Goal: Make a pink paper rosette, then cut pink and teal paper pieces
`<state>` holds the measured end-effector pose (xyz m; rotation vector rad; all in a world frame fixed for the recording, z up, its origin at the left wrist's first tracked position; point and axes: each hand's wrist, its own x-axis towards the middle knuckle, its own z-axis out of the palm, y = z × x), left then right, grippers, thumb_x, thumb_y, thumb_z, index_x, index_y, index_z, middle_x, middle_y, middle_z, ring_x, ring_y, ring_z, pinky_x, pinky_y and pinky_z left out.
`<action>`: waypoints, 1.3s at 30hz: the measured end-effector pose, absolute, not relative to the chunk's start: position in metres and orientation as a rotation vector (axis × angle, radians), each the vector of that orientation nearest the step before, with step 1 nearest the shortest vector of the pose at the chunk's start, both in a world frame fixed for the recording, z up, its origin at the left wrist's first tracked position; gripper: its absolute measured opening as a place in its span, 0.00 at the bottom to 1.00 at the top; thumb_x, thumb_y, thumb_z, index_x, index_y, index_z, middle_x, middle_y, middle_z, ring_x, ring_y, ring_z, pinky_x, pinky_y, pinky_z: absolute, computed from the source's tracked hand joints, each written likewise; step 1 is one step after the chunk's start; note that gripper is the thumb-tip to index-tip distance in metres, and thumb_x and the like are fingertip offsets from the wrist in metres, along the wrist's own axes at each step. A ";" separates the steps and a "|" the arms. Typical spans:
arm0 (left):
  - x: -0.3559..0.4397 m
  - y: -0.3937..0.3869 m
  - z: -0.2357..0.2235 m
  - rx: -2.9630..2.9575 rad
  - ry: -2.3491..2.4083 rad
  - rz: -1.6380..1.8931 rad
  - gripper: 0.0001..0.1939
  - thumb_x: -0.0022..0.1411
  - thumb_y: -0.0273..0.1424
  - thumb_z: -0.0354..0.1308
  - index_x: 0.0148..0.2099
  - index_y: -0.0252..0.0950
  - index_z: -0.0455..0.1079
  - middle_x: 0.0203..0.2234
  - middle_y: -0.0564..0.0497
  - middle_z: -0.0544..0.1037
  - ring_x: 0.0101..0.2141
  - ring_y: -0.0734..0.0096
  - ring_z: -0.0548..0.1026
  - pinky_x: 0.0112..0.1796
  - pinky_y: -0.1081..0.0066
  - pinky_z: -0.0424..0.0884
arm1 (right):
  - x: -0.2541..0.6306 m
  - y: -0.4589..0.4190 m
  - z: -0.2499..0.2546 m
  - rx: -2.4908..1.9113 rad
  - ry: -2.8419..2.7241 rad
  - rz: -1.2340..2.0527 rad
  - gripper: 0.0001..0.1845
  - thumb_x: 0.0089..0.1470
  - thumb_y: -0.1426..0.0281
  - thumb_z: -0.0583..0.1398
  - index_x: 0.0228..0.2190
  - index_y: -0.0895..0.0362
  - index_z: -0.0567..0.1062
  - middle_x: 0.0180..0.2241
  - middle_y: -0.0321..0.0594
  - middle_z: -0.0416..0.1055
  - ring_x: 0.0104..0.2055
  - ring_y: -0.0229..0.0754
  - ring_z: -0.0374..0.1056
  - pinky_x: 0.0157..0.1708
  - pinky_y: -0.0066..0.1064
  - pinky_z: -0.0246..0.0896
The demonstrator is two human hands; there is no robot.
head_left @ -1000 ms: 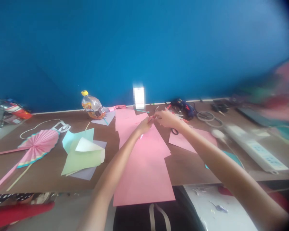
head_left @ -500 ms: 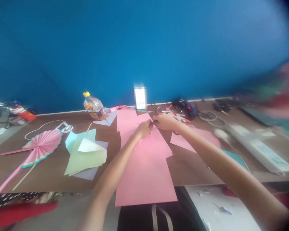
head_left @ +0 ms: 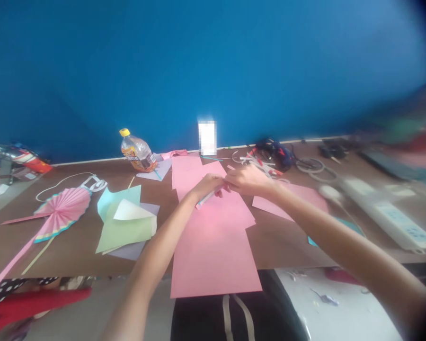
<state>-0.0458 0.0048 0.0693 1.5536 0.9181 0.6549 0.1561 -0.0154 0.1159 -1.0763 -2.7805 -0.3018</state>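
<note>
The left hand [head_left: 210, 184] is pinching a strip [head_left: 204, 201] over the pink sheets [head_left: 216, 258]; the right hand [head_left: 247, 179] is sitting at the left's fingertips, fingers bunched, its hold not discernible. Sound handling is probably requiring light, even pressure, keeping the strip uncreased.

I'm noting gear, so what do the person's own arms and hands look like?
The left forearm and right forearm are bare, no sleeves in view. The left hand and right hand are ungloved, with no watch or bracelet visible.
</note>
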 end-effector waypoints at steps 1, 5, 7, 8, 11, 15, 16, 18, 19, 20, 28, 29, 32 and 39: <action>-0.052 0.008 0.068 1.527 0.954 0.673 0.15 0.60 0.38 0.53 0.32 0.31 0.73 0.32 0.43 0.81 0.22 0.75 0.72 0.25 0.72 0.68 | 0.161 -0.017 0.121 -1.114 -2.760 -0.306 0.17 0.59 0.67 0.51 0.32 0.59 0.78 0.31 0.46 0.75 0.32 0.43 0.65 0.28 0.32 0.43; -0.075 0.019 0.064 1.345 1.101 0.915 0.16 0.62 0.40 0.51 0.33 0.31 0.70 0.36 0.40 0.81 0.28 0.71 0.75 0.26 0.73 0.67 | 0.199 -0.019 0.148 -1.404 -2.365 -0.287 0.17 0.59 0.67 0.50 0.32 0.58 0.78 0.33 0.45 0.75 0.36 0.44 0.68 0.34 0.31 0.52; -0.072 0.022 0.065 1.329 1.000 0.934 0.17 0.63 0.43 0.52 0.41 0.32 0.69 0.40 0.40 0.80 0.30 0.72 0.76 0.30 0.73 0.69 | 0.217 -0.014 0.152 -1.433 -2.173 -0.134 0.18 0.60 0.65 0.50 0.37 0.57 0.78 0.39 0.46 0.76 0.42 0.46 0.69 0.38 0.30 0.56; -0.065 0.022 0.065 1.325 0.948 0.894 0.19 0.63 0.45 0.53 0.44 0.33 0.68 0.40 0.40 0.80 0.28 0.73 0.76 0.31 0.72 0.70 | 0.222 -0.011 0.150 -1.425 -2.126 0.000 0.19 0.60 0.65 0.49 0.40 0.57 0.78 0.43 0.45 0.76 0.44 0.46 0.69 0.40 0.30 0.58; -0.035 0.022 0.063 1.294 0.850 0.782 0.24 0.61 0.50 0.55 0.47 0.34 0.67 0.34 0.42 0.80 0.24 0.74 0.75 0.28 0.73 0.69 | 0.223 0.002 0.128 -1.332 -2.023 0.499 0.20 0.59 0.69 0.48 0.42 0.59 0.77 0.46 0.45 0.75 0.47 0.44 0.70 0.45 0.30 0.62; -0.007 0.025 0.051 1.282 0.814 0.844 0.26 0.60 0.51 0.56 0.48 0.34 0.68 0.31 0.44 0.80 0.25 0.72 0.75 0.29 0.72 0.69 | 0.211 0.011 0.090 -1.268 -1.921 0.862 0.18 0.55 0.71 0.52 0.39 0.59 0.80 0.45 0.43 0.77 0.47 0.46 0.72 0.48 0.35 0.65; -0.005 0.026 0.047 1.286 0.816 0.866 0.26 0.60 0.51 0.56 0.48 0.33 0.69 0.31 0.44 0.80 0.25 0.72 0.75 0.29 0.72 0.69 | 0.209 0.012 0.084 -1.239 -1.906 0.849 0.17 0.54 0.70 0.53 0.38 0.58 0.80 0.44 0.43 0.78 0.47 0.47 0.72 0.49 0.36 0.65; -0.004 0.028 0.040 1.275 0.818 0.921 0.25 0.60 0.50 0.56 0.48 0.33 0.71 0.32 0.44 0.80 0.25 0.73 0.75 0.30 0.72 0.69 | 0.208 0.014 0.076 -1.180 -1.909 0.825 0.16 0.54 0.70 0.54 0.37 0.56 0.82 0.42 0.42 0.79 0.46 0.47 0.73 0.49 0.37 0.65; -0.005 0.029 0.038 1.251 0.818 0.948 0.25 0.60 0.49 0.57 0.48 0.34 0.71 0.32 0.45 0.80 0.26 0.73 0.74 0.31 0.72 0.69 | 0.208 0.014 0.074 -1.152 -1.913 0.812 0.16 0.54 0.70 0.55 0.37 0.55 0.82 0.42 0.41 0.79 0.46 0.47 0.73 0.49 0.38 0.66; -0.007 0.029 0.035 1.217 0.810 0.973 0.24 0.59 0.48 0.58 0.49 0.34 0.71 0.33 0.46 0.80 0.26 0.74 0.74 0.31 0.72 0.69 | 0.208 0.015 0.072 -1.126 -1.919 0.799 0.16 0.54 0.70 0.55 0.36 0.55 0.82 0.42 0.40 0.79 0.46 0.47 0.73 0.49 0.38 0.67; -0.012 0.033 0.028 1.010 0.622 1.060 0.24 0.57 0.42 0.64 0.51 0.32 0.71 0.37 0.44 0.79 0.32 0.71 0.76 0.36 0.71 0.69 | 0.199 0.008 0.055 -1.162 -1.904 0.493 0.20 0.59 0.68 0.54 0.50 0.49 0.77 0.50 0.37 0.76 0.50 0.47 0.73 0.49 0.37 0.67; -0.012 0.033 0.027 1.003 0.622 1.070 0.24 0.57 0.43 0.64 0.50 0.32 0.71 0.37 0.44 0.80 0.32 0.71 0.76 0.36 0.71 0.69 | 0.196 0.004 0.053 -1.195 -1.908 0.423 0.20 0.60 0.67 0.54 0.51 0.48 0.77 0.50 0.37 0.76 0.50 0.46 0.73 0.48 0.36 0.68; -0.014 0.035 0.023 1.033 0.655 1.087 0.23 0.57 0.45 0.63 0.44 0.30 0.73 0.35 0.44 0.79 0.31 0.71 0.76 0.35 0.71 0.69 | 0.185 -0.008 0.047 -1.304 -1.951 0.189 0.21 0.59 0.63 0.57 0.54 0.46 0.74 0.49 0.37 0.77 0.43 0.46 0.75 0.39 0.33 0.68; -0.017 0.037 0.019 0.977 0.625 1.124 0.20 0.58 0.45 0.62 0.41 0.32 0.70 0.31 0.50 0.74 0.30 0.74 0.73 0.31 0.73 0.69 | 0.172 -0.014 0.030 -1.404 -2.228 -0.192 0.19 0.59 0.69 0.55 0.51 0.51 0.75 0.37 0.43 0.79 0.39 0.48 0.73 0.36 0.33 0.61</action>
